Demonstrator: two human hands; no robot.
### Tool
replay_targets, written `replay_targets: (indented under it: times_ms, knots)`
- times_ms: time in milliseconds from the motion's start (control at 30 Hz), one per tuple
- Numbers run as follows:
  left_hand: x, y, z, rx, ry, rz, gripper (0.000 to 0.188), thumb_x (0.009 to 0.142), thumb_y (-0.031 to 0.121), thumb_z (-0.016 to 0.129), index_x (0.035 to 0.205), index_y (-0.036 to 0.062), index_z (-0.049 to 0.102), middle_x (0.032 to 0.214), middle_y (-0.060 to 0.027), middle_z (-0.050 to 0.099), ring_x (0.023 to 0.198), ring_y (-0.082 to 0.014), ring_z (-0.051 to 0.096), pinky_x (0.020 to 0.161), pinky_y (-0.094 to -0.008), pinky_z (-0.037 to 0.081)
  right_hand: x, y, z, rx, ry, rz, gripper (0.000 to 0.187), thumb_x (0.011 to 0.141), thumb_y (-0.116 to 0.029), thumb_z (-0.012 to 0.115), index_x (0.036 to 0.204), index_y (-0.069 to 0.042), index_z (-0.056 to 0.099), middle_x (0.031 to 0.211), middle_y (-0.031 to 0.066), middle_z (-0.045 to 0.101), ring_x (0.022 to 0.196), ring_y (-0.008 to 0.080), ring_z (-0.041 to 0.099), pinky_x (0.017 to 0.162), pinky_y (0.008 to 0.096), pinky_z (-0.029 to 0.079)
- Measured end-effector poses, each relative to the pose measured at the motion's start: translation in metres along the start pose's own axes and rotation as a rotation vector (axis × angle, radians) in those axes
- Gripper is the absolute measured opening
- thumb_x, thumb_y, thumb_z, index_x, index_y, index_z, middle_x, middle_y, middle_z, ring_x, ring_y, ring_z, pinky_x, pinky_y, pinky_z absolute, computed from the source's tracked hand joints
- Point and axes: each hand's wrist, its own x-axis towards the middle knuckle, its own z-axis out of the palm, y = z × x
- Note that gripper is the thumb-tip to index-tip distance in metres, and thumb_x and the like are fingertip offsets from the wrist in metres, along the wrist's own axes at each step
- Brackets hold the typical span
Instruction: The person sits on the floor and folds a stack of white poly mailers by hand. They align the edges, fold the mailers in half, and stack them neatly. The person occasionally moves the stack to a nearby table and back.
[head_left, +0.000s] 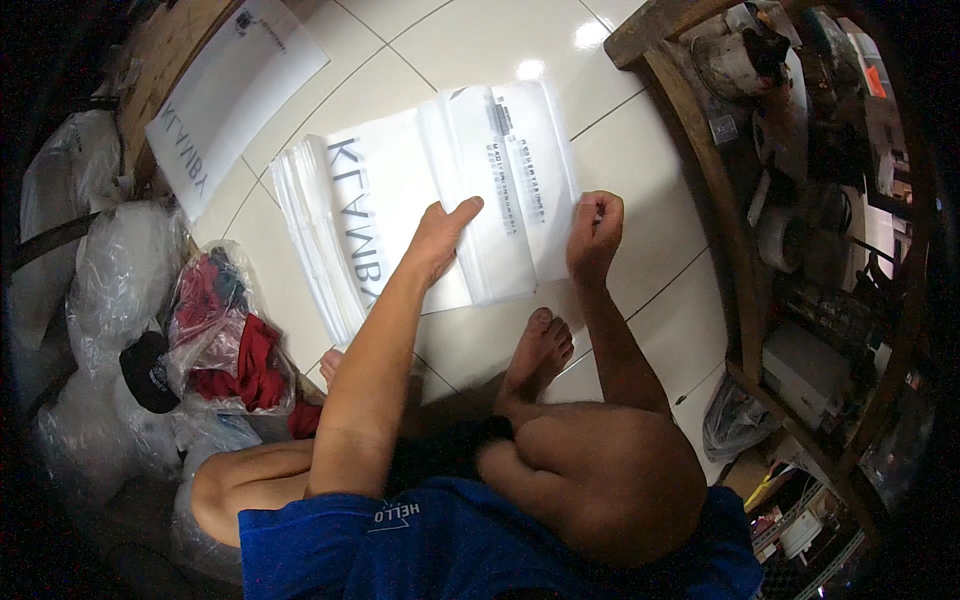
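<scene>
The hands are apart: the left hand [442, 240] lies partly open, thumb spread, on a white plastic stack [395, 170]; the right hand [596, 237] is curled closed at its right edge, pinch unclear. A printed sheet [245, 100] lies beyond, leftward of both.

I'm seeing a stack of white, plastic-looking sheets [390, 170]; it is lying aslant on the tiled floor [655, 190], showing dark print, its left edges fanning.

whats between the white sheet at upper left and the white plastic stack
Just a strip of pale tiled floor with darker grout lines lies between the white sheet and the white plastic stack, in the head view.
</scene>
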Motion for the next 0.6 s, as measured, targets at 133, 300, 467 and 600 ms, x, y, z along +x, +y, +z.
replay_targets:
  times_ms: [133,300,467,600]
  knots:
    - [-0.003,0.003,0.003,-0.059,-0.028,0.049,0.056,0.091,0.026,0.07,0.119,-0.019,0.054,0.107,-0.0219,0.067,0.091,-0.0248,0.069,0.078,-0.0328,0.057,-0.013,-0.03,0.015,-0.119,-0.244,-0.399,0.03,0.081,-0.014,0.078,0.101,0.0,0.059,0.097,0.0178,0.059,0.091,0.0369,0.059,0.084,0.0444,0.049]
    - [0.005,-0.004,0.0,-0.026,-0.037,0.077,0.051,0.091,0.028,0.07,0.115,-0.0162,0.059,0.101,-0.0196,0.068,0.085,-0.0223,0.069,0.073,-0.0314,0.057,-0.022,-0.046,0.03,-0.2,-0.407,-0.362,0.032,0.078,-0.016,0.08,0.099,-0.002,0.059,0.097,0.0176,0.058,0.096,0.0367,0.056,0.085,0.0457,0.046]
    - [0.005,0.007,-0.002,-0.079,-0.015,-0.011,0.047,0.091,0.022,0.064,0.119,-0.0147,0.056,0.107,-0.02,0.066,0.09,-0.0228,0.068,0.078,-0.0324,0.057,-0.013,-0.036,0.04,-0.225,-0.442,-0.345,0.015,0.086,-0.012,0.07,0.092,-0.002,0.06,0.093,0.018,0.059,0.092,0.0377,0.055,0.083,0.0465,0.045]
    - [0.004,0.008,0.0,-0.092,-0.022,-0.023,0.046,0.089,0.017,0.061,0.121,-0.0142,0.053,0.111,-0.0194,0.065,0.096,-0.0238,0.067,0.084,-0.034,0.056,-0.011,-0.014,0.038,-0.149,-0.421,-0.322,0.011,0.092,-0.011,0.062,0.092,-0.001,0.06,0.092,0.019,0.059,0.09,0.0377,0.057,0.082,0.0461,0.046]
